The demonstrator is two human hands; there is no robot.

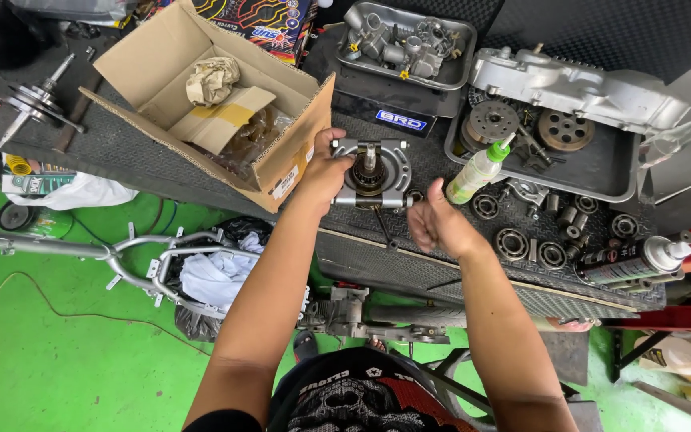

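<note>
A metal puller frame (393, 160) with a shaft and bearing in its middle stands on the dark ribbed workbench (433, 256). My left hand (325, 172) grips the frame's left side. My right hand (435, 222) is at its lower right corner, fingers curled around a bolt end or small tool there; what it holds is hidden. A thin wrench handle (384, 230) sticks out below the frame.
An open cardboard box (225, 104) sits left of the frame. A green-capped bottle (477, 172), loose bearings (513, 244), a spray can (637, 260), two metal trays of engine parts (409, 40) and an engine cover (577, 88) lie right and behind. A bike frame (121, 256) rests on the green floor.
</note>
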